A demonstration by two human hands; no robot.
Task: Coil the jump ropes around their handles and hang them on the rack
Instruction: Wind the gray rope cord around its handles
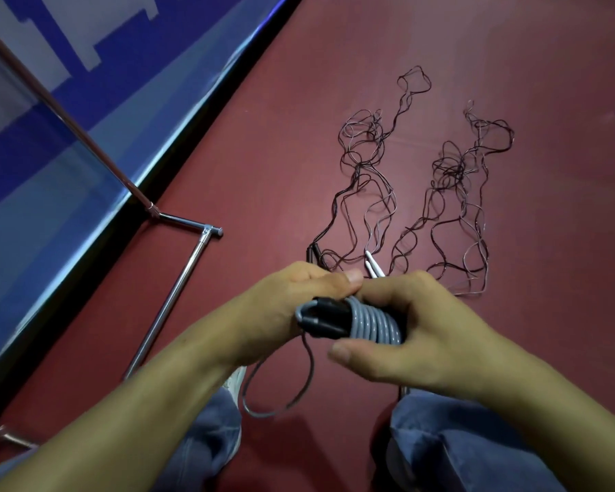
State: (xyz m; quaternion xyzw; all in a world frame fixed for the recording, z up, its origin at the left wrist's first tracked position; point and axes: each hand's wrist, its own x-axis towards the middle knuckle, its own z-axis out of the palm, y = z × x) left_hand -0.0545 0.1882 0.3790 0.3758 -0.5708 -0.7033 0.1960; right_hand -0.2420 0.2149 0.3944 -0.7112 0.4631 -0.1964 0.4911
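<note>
At lower centre of the frame, the left grip (284, 307) clamps the black handles (325, 316) while the right grip (419, 332) curls round the grey rope (373, 323) coiled tight on them; its loose tail loops down below the hands. Tangled ropes (366, 172) lie on the red floor (334, 83) at upper right, the chrome rack (178, 289) at left
</note>
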